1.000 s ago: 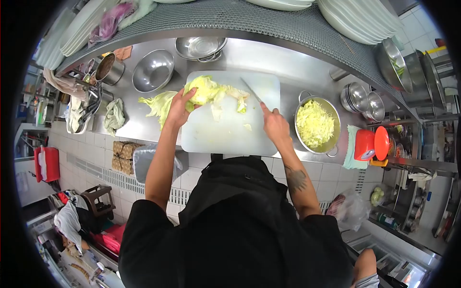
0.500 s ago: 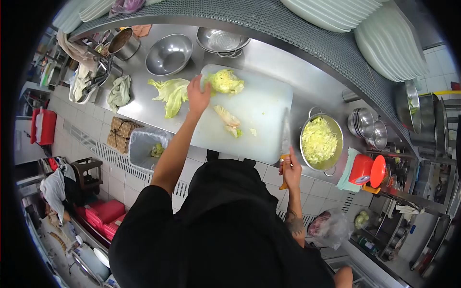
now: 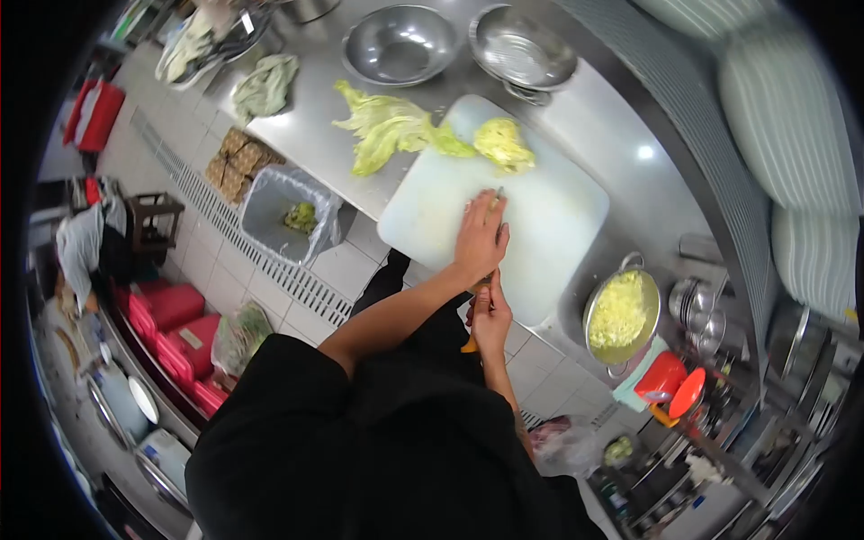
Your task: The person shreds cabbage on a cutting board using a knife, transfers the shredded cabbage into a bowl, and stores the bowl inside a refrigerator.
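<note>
My right hand [image 3: 490, 319] is closed around the yellow-orange handle of a kitchen knife [image 3: 470, 345] at the near edge of the white cutting board [image 3: 562, 216]. The knife tip shows just past the fingers of my left hand [image 3: 482, 238]. That hand lies over the blade with its fingers stretched out; whatever is under it is hidden. A cut piece of cabbage [image 3: 504, 145] rests near the board's far edge. Loose cabbage leaves [image 3: 382, 126] spread from the steel counter onto the board's corner.
Shredded cabbage [image 3: 618, 310] fills a steel colander [image 3: 655, 304] on the right. Two steel bowls [image 3: 400, 45] [image 3: 522, 49] stand beyond the board. A lined bin [image 3: 261, 220] is below the counter at left. An orange scale [image 3: 661, 376] sits at right; stacked plates [image 3: 792, 126] are on the shelf.
My left hand has moved from the cabbage to above the knife, which my right hand has brought onto the board. The small cabbage core piece is out of sight. The view has turned.
</note>
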